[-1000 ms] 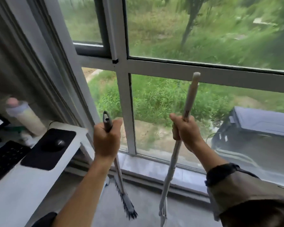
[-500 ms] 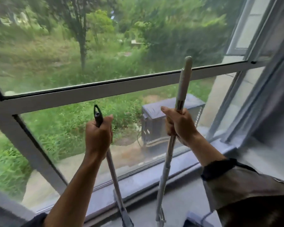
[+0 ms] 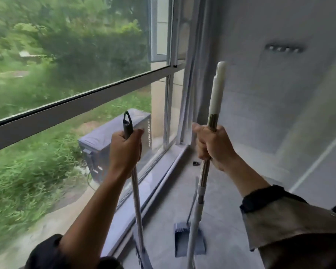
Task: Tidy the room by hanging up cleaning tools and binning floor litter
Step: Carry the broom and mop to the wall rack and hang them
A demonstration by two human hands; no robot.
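Head view: left grip [image 3: 125, 150] clamps the broom [image 3: 136, 200] (bristles down), right grip [image 3: 213, 146] clamps the mop pole [image 3: 216, 94].

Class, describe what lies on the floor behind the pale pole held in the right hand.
A blue dustpan sits on the floor behind the pale pole, its thin handle rising alongside. The pole covers a strip of the pan.

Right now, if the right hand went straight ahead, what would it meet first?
Probably the grey wall, below the hooks; nothing shows in between. The right hand grips the mop, and depth is hard to judge.
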